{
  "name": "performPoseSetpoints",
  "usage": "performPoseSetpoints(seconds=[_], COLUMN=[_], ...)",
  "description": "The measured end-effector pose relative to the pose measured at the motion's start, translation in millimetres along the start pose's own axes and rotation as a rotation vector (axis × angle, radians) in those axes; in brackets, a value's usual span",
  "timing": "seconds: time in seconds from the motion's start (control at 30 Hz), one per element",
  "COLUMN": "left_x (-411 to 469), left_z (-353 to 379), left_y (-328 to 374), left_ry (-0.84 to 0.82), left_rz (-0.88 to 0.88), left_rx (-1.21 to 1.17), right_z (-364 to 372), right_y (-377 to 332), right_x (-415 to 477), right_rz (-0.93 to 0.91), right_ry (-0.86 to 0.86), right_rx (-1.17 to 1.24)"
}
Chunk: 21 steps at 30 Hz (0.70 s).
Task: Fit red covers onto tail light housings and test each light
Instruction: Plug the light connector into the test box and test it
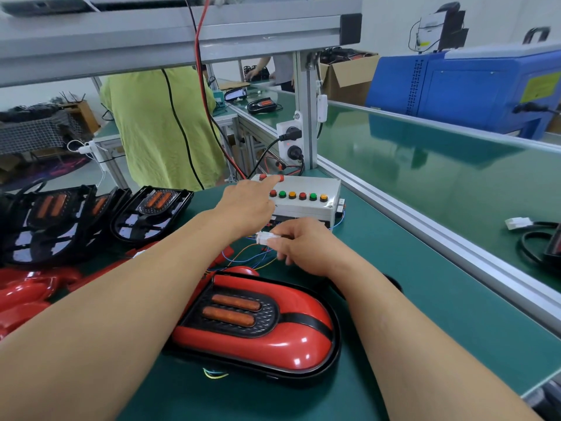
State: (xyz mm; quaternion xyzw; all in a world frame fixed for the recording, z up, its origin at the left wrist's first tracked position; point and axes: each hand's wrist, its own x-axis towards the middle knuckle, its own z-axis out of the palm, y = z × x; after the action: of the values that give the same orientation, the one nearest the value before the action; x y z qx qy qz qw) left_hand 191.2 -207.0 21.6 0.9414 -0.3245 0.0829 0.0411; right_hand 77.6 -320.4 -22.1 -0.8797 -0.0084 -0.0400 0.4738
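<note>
A tail light with its red cover fitted lies on the green mat in front of me, two orange light bars showing. My left hand reaches to the white test box, its index finger pressing a red button on the top row. My right hand pinches a white wire connector with coloured wires trailing from it. Uncovered black housings lie at the left, and loose red covers lie below them.
A conveyor belt with an aluminium rail runs along the right. Another tail light and white plug lie on it. A person in a green shirt stands behind the bench. An aluminium frame hangs overhead; a socket strip is on the post.
</note>
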Motion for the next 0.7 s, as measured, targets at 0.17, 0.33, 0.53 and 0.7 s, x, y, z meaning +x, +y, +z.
performPoseSetpoints(seconds=[0.17,0.33,0.53,0.7], left_x=[9.6,11.1,8.6,5.1], left_z=[-3.7,-4.8,-10.8,-13.8], left_y=[20.5,25.7,18.3,12.1], left_ry=[-0.133,-0.266,-0.304,-0.312], left_rz=[-0.013,0.074,0.107,0.084], left_rx=[0.104,0.317,0.312,0.195], right_z=[4.0,3.4,4.7,4.3], right_y=[0.7,2.2,2.6,2.2], right_x=[0.7,0.5,1.7,2.7], right_rz=[-0.029,-0.042,-0.054,-0.056], right_ry=[0.057,0.019,0.036,0.055], right_rx=[-0.01,-0.043,-0.057,-0.074])
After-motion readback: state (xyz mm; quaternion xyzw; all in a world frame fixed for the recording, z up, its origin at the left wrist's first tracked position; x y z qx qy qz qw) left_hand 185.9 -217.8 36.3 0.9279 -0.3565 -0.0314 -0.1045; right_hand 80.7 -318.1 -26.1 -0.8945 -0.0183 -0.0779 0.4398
